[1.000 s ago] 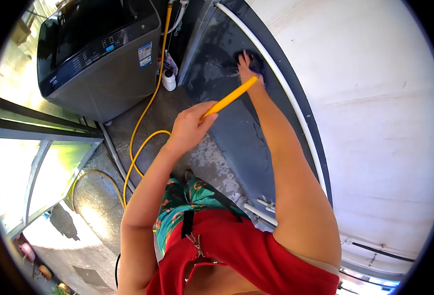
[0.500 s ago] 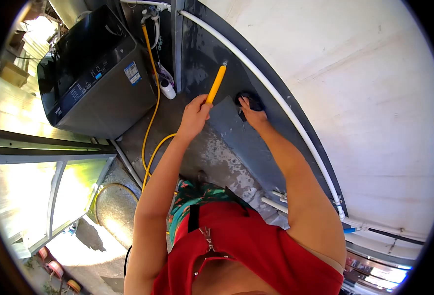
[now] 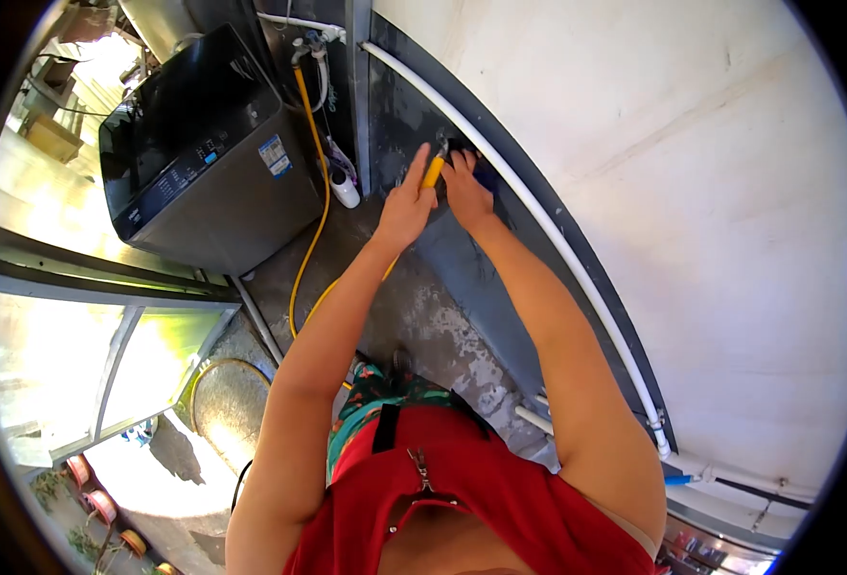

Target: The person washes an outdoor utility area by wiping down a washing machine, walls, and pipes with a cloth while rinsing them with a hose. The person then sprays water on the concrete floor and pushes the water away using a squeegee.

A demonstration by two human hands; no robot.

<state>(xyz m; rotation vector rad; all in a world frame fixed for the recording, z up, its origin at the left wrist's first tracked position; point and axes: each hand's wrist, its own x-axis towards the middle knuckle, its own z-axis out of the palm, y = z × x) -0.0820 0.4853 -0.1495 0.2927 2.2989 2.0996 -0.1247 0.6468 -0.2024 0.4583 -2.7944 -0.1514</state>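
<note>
My left hand [image 3: 407,204] is wrapped round the end of a yellow hose [image 3: 433,172], with its index finger stretched along it. A small clear glint, apparently water, shows at the hose tip. Close beside it, my right hand [image 3: 468,192] presses a dark, soft-looking cloth [image 3: 487,174] against the dark grey wall panel [image 3: 399,110]. Much of the cloth is hidden under the fingers. Wet patches show on the panel, and the hose tip points toward the wall just left of the right fingertips.
A dark washing machine [image 3: 212,172] stands at left, with a tap [image 3: 301,46] behind it. Below the tap is a white bottle [image 3: 345,190]. A white pipe [image 3: 548,216] runs along the panel's edge. The hose trails over the worn concrete floor [image 3: 423,316].
My right hand has moved up and left along the wall with the cloth, close to the hose tip. The left hand has shifted slightly right, its index finger now extended. The view has tilted slightly.
</note>
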